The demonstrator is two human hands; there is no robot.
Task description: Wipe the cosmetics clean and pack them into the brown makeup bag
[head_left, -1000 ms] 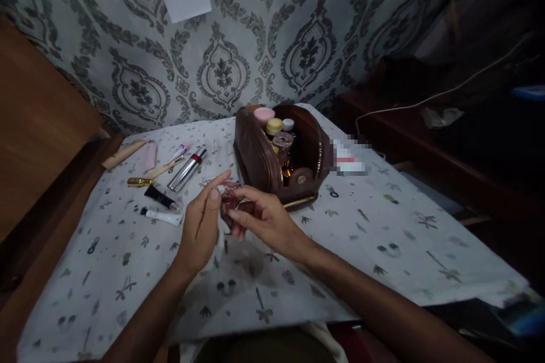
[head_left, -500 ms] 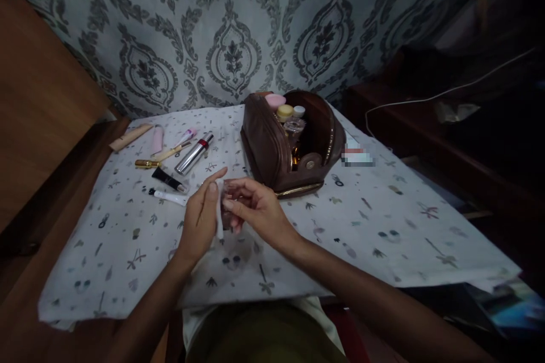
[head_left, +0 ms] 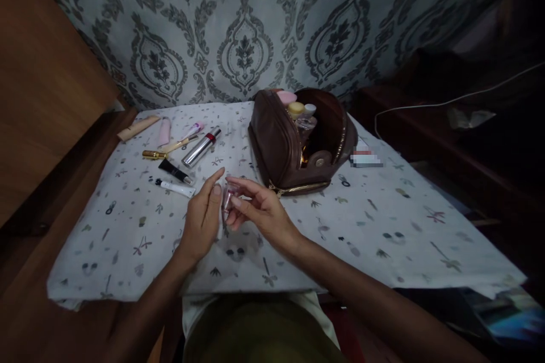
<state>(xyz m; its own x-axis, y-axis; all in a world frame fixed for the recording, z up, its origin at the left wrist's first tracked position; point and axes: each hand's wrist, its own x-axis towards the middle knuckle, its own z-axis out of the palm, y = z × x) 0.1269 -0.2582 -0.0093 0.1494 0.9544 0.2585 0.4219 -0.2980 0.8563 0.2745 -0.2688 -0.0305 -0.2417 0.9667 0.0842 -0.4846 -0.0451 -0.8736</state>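
Observation:
Near the front middle of the table, my right hand [head_left: 266,212] pinches a small clear, pinkish container [head_left: 229,198] between thumb and fingers. My left hand [head_left: 203,218] is closed on a white cloth or tissue [head_left: 220,223], which lies against the container's left side. Just beyond my hands stands a brown bag [head_left: 275,144], unzipped, with pink, yellow and white lidded items in its opening. To the left lie a silver tube with a red band [head_left: 201,147], a black tube [head_left: 175,171], a white tube [head_left: 175,187] and a gold tube [head_left: 154,155].
Brushes [head_left: 181,143], a pink item [head_left: 164,131] and a beige flat item [head_left: 138,128] lie at the back left. A patterned white cloth [head_left: 374,255] covers the table. Right of the bag is a small blurred card [head_left: 366,157]. A white cable [head_left: 443,105] runs at the right.
The view has shifted, so the bag and table items appear further right. The container has turned slightly in my right hand, and more of its pinkish side shows. Both hands keep their hold.

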